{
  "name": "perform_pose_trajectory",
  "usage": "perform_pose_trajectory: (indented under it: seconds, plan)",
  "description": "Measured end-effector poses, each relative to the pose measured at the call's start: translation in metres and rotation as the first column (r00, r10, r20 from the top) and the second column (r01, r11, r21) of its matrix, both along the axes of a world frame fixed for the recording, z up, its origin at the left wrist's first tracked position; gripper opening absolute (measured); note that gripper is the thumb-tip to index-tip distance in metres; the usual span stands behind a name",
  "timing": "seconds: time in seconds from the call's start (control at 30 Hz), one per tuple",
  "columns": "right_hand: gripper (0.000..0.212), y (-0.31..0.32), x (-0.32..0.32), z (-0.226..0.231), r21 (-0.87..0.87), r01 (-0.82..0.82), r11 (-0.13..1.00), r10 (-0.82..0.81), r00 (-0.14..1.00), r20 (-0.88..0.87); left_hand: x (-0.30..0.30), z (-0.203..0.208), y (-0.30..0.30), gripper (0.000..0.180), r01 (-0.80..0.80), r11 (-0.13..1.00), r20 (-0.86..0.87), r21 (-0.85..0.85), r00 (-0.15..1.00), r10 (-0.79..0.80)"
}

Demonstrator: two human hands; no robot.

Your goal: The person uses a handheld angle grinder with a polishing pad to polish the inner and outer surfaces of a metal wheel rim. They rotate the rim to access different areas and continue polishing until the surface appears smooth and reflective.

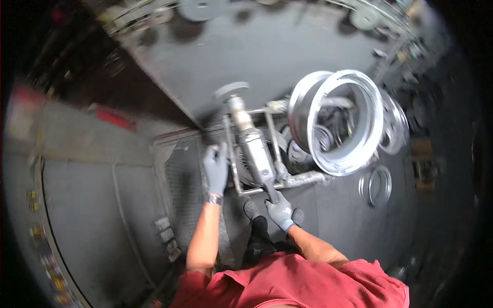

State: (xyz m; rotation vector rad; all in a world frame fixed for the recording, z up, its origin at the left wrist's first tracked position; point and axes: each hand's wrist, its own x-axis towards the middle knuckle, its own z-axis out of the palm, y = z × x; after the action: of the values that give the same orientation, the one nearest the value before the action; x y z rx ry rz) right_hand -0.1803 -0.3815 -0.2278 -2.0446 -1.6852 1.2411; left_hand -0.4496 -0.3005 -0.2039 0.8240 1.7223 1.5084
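My right hand (280,211), in a grey glove, is closed round the near handle of a power polisher (258,158). The tool has a silver-grey body and a tan neck, with a round grey wheel (231,91) at its far end. It lies lengthwise over a metal-bar frame (272,131). Left of that frame my left hand (215,168), also gloved, is raised with its fingers apart and nothing visible in them; it looks slightly blurred. To the right, a large shiny wheel rim (371,123) stands tilted on a padded support bar (307,179).
Another silver wheel (394,123) is behind the large rim. Metal rings (380,186) are on the floor at right. A grey panel (246,49) rises beyond the frame, with round discs (201,8) along its top. A dark textured mat (186,179) lies left of my left hand.
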Motion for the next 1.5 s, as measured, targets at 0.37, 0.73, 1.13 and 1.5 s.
perform_pose_trajectory:
  seconds: [0.37,0.73,1.13,1.5]
  plan:
    - [0.046,-0.003,0.025,-0.055,0.258,-0.133,0.957,0.167,0.979,-0.113,-0.019,0.019,0.103,0.081,0.259,0.842,0.658,0.473,0.531,-0.533]
    - [0.066,-0.054,0.144,0.024,0.004,-0.435,0.901,0.399,0.824,-0.402,0.043,0.113,-0.028,0.083,0.355,0.794,0.569,0.493,0.559,-0.603]
    - [0.072,-0.081,0.290,0.172,-0.274,-0.457,0.846,0.417,0.888,-0.195,0.190,0.065,-0.065,0.052,0.113,0.892,0.829,0.438,0.332,-0.449]
    - [0.056,-0.022,0.460,0.153,-0.416,-0.393,0.820,0.106,0.818,-0.565,0.356,0.056,-0.005,0.033,0.112,0.978,0.917,0.175,0.344,-0.203]
